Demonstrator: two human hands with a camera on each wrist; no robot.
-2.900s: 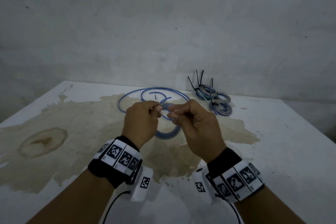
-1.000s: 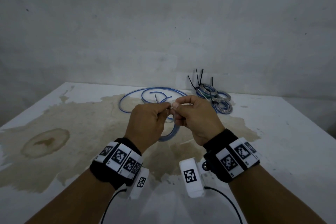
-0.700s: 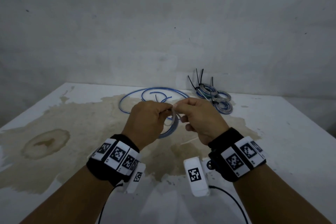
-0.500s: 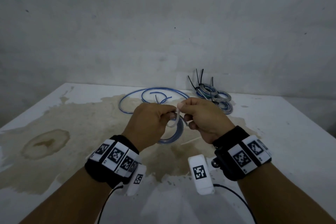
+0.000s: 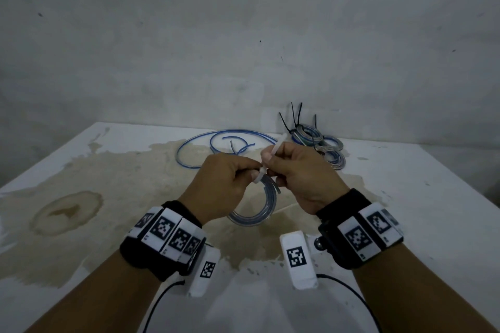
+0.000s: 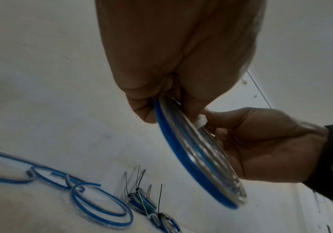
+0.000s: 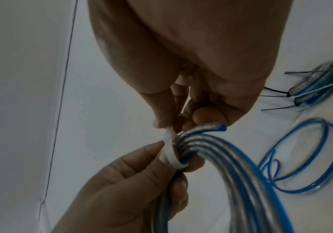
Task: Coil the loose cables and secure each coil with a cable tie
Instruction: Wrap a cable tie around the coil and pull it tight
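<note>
A blue and clear cable coil (image 5: 259, 213) hangs above the table, pinched at its top by my left hand (image 5: 253, 174). A white cable tie (image 7: 169, 151) is looped round the coil's strands next to the left thumb. My right hand (image 5: 270, 161) pinches the tie's tail (image 5: 279, 143), which sticks up past the fingers. In the left wrist view the tie's head (image 6: 201, 122) sits against the coil (image 6: 191, 157). One cut cable end (image 7: 222, 127) pokes out by the right fingers.
A loose blue cable (image 5: 194, 143) lies in open loops at the back of the stained white table (image 5: 108, 197). Several small coils bound with black ties (image 5: 319, 143) lie at the back right, close to the wall.
The right hand has drawn the white tie's tail up and away, so it now shows above the fingers. The left hand has kept its hold on the coil.
</note>
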